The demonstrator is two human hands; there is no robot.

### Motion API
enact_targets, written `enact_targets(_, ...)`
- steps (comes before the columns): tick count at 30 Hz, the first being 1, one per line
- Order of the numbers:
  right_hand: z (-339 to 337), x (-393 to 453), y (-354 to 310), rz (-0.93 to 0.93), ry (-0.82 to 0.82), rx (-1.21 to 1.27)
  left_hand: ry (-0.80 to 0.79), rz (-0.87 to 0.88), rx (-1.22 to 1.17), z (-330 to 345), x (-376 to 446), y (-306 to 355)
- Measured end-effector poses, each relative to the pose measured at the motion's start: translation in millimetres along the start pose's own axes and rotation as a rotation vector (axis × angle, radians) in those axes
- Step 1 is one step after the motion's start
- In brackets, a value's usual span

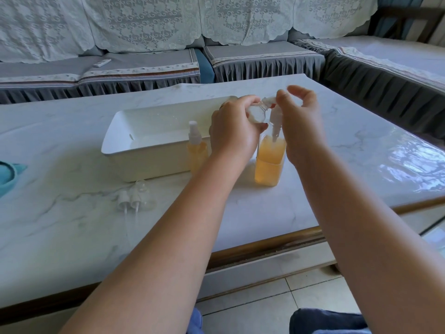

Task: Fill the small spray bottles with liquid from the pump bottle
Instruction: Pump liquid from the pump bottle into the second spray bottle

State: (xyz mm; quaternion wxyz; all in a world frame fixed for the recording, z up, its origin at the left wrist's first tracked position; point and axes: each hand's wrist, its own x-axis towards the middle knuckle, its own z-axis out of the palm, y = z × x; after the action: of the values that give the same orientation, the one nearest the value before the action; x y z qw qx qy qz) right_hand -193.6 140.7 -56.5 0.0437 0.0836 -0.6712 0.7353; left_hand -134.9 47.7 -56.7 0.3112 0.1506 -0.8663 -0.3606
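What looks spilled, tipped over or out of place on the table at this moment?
No spill shows. Two spray heads lie loose on the table, off their bottles, with a clear cap beside them. The left hand holds a small clear bottle tilted at the pump bottle nozzle, which fits the filling.

Sitting room, low marble table ringed by a sofa.

White grey-veined marble tabletop (72, 225) with a wood-trimmed edge fills the centre, glossy with daylight glare at 3 o'clock. Grey L-shaped sofa (265, 61) with pleated skirts runs from 9 through 12 to 3 o'clock; white lace covers (144, 20) drape its backrest. A white remote control (102, 63) lies on the seat at 11 o'clock. Pale floor tiles (277, 307) show at 6 o'clock under the table's edge.
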Motion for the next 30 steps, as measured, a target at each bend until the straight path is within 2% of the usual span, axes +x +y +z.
enact_targets(4,-1.4,1.3,-0.8,0.01,-0.013,0.023,-0.006,0.006,0.003,-0.1,-1.3,0.5)
enact_targets(9,-2.1,3.3,-3.0,0.06,-0.116,0.132,0.023,0.023,-0.027,-3.8,1.1,4.7)
enact_targets(18,-3.0,-1.7,-10.4,0.093,-0.132,0.139,0.025,0.024,-0.026,-3.4,1.7,5.0)
enact_targets(25,5.0,-3.2,3.1,-0.005,0.014,0.005,0.01,0.005,0.007,0.2,-0.8,-0.3)
enact_targets(30,3.7,-2.3,2.2,-0.002,-0.008,0.027,0.021,0.006,0.003,0.0,-0.8,-1.8)
